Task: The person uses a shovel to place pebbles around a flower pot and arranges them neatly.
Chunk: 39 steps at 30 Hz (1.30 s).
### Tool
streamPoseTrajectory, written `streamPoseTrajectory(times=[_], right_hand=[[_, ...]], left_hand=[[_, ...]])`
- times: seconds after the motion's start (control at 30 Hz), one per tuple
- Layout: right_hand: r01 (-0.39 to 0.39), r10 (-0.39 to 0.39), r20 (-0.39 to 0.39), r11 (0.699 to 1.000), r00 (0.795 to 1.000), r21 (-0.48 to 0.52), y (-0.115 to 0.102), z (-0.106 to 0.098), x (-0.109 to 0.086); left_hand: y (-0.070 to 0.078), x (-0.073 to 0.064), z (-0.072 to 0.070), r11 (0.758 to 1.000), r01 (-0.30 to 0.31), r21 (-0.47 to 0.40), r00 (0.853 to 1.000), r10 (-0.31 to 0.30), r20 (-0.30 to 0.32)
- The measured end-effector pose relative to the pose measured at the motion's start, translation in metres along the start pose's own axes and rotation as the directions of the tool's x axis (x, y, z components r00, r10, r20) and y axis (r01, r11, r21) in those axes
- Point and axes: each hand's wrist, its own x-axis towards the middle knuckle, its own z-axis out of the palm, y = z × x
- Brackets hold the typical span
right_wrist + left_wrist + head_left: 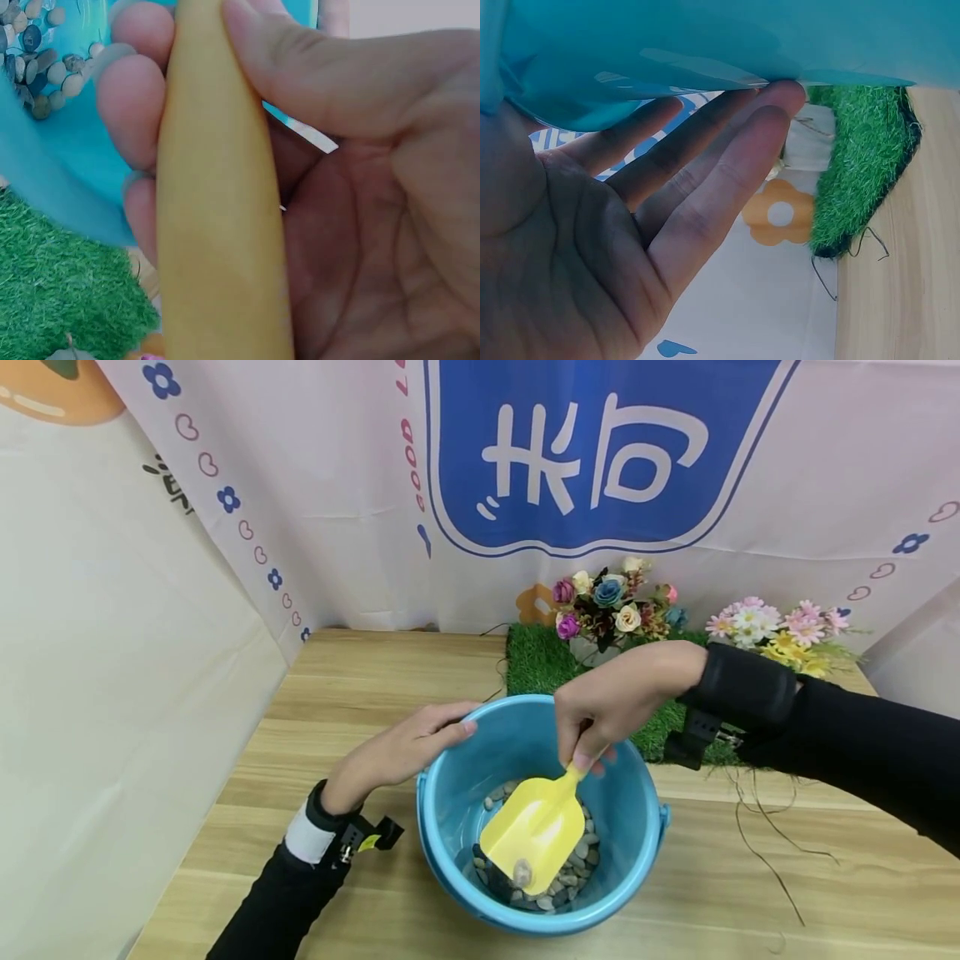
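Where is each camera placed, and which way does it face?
Head: on the head, facing forward and down into the blue bucket; left hand, right hand and black sleeves show.
Left wrist: worn there, facing the left hand, the bucket and artificial grass mat.
Right wrist: worn there, facing the right hand gripping the yellow scoop, pebbles beyond.
Shared: head and right wrist views both show pebbles inside the bucket.

One left hand, one right hand, one blue bucket and one yellow scoop at lower centre, one pebble on it, other pebbles too many to count, two flower clusters right of centre, one grass mat
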Motion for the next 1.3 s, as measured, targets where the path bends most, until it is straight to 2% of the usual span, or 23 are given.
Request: streamPoseTrajectory(times=[0.23,0.47,0.57,0.7,0.9,1.07,1.17,1.3], right_hand=[[0.001,0.000,-0.017,0.998,1.000,0.069,0.004,0.003,-0.020],[-0.058,0.064,-0.083,0.995,0.995,0.080,0.010,0.004,-0.045],[-0.077,0.087,-0.109,0.993,0.990,0.088,0.012,0.005,-0.056],[-0.096,0.109,-0.142,0.990,0.984,0.101,0.019,0.007,-0.073],[-0.150,0.172,-0.186,0.980,0.967,0.130,0.030,0.009,-0.101],[-0.203,0.237,-0.219,0.965,0.947,0.166,0.039,0.013,-0.122],[-0.188,0.227,-0.239,0.966,0.944,0.175,0.049,0.018,-0.134],[-0.183,0.232,-0.286,0.965,0.930,0.186,0.063,0.030,-0.150]], left_hand=[[0.000,0.000,0.001,1.000,0.002,0.009,1.000,-0.002,-0.006],[0.000,0.000,0.001,1.000,0.011,0.009,1.000,-0.011,-0.009],[0.005,0.000,0.001,1.000,0.026,0.002,1.000,-0.026,-0.009],[0.020,0.000,0.001,0.999,0.027,-0.024,1.000,-0.027,-0.004],[0.036,0.000,0.000,0.999,0.024,-0.045,1.000,-0.023,0.006],[0.037,-0.002,0.000,0.999,0.021,-0.039,1.000,-0.021,0.000],[0.036,-0.002,0.000,0.999,0.019,-0.030,1.000,-0.019,-0.001],[0.036,-0.001,0.000,0.999,0.021,-0.034,1.000,-0.020,0.003]])
